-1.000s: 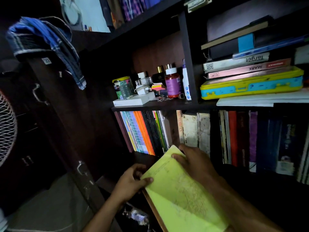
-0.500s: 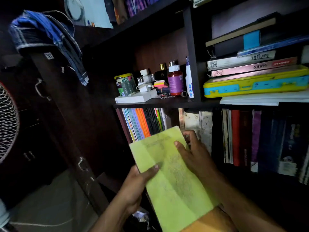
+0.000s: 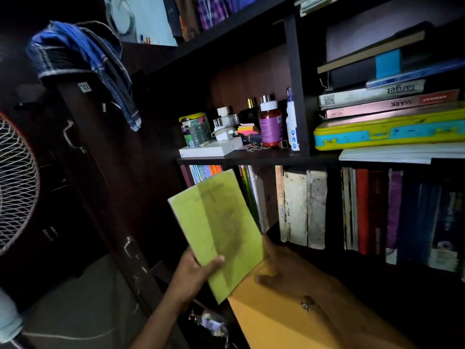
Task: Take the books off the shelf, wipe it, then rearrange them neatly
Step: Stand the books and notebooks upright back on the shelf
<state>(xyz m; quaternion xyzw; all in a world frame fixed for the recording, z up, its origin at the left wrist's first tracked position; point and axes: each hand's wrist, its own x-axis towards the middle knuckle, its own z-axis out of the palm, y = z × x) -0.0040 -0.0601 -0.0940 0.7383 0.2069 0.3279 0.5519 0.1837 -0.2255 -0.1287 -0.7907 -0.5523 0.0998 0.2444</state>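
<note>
While the left hand (image 3: 193, 273) gripped the lower left edge of a thin green booklet (image 3: 216, 227) at lower centre of the frame, thumb laid across its cover, the booklet stood tilted, its top corner reaching up in front of the row of upright books (image 3: 377, 212) on the lower shelf. The right hand (image 3: 279, 263) sat just right of the booklet's lower edge, blurred; its fingers touched the booklet and an orange-yellow cover (image 3: 271, 318) lying beneath it, but whether they were curled on either could not be told. The two hands were close together, one on each side of the booklet. Behind the booklet's top, thin colourful spines (image 3: 206, 171) showed at the left end of the lower shelf, then worn pale spines (image 3: 302, 210), then red, purple and dark volumes toward the right of the frame. The shelf board (image 3: 251, 158) above carried a white box (image 3: 208, 149), a green tin (image 3: 195, 128), a brown bottle with a purple label (image 3: 270, 124) and a white tube (image 3: 292, 122). At upper right lay a flat stack of books (image 3: 385, 96) on a yellow-and-blue case (image 3: 390, 133). A blue garment (image 3: 83, 61) hung over a dark door at upper left; a fan grille (image 3: 15, 182) showed at the left edge.
</note>
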